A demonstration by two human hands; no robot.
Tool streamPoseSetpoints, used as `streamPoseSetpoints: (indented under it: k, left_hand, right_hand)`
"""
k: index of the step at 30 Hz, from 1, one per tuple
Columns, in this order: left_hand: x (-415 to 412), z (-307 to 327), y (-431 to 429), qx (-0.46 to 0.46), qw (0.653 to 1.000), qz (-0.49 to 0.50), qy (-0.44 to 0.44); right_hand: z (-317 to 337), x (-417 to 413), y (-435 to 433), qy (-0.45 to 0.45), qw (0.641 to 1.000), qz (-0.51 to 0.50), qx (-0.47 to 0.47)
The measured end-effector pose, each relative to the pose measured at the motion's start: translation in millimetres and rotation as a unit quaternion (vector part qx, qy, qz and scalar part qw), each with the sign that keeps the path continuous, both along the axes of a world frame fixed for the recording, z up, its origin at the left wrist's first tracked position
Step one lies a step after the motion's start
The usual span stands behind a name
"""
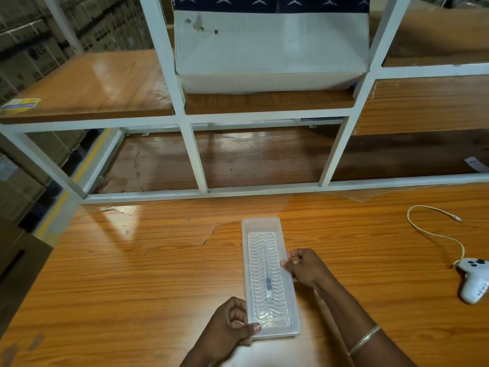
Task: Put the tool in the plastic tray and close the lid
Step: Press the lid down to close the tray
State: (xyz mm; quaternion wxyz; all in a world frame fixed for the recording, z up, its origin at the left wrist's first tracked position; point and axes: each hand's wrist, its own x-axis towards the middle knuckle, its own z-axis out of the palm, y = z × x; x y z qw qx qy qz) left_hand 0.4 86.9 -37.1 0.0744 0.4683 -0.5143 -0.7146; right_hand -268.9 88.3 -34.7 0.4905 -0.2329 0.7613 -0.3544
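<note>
The left hand (230,324) lies nearest the camera, its fingers curled and its thumb pressed down on the near left corner of the plastic tray (268,279), pinching that corner. The tray is a long, clear, narrow box resting flat on the counter (132,274), its long axis running away from the person and leaning slightly left at the far end. Its clear lid (267,260), ribbed with wavy lines, lies down over the tray. Through it the tool (268,286) shows as a slim pale bar with a small grey part, lying along the tray's long axis in the middle channel; which end is its tip cannot be told. The right hand (304,267) grips the tray's right long edge about midway, fingers closed on the rim with the thumb on top. A thin bangle (365,339) circles the right forearm. Well to the right on the counter sit a white game controller (473,280) and its looping pale cable (434,234). Beyond the counter stands a white metal shelf frame (195,160) carrying a large pale box (270,49).
</note>
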Motion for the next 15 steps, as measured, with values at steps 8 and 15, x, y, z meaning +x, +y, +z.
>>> streamPoseSetpoints:
  k: [8,15]
  left_hand:
    - [-56,33,-71,-0.368,0.872,-0.247,-0.21]
    - [-101,38,-94,-0.442,0.77,-0.351,-0.298]
  right_hand:
    - [4,1,-2,0.031,0.999,-0.002,0.01]
    - [15,9,-2,0.198,0.976,0.088,-0.016]
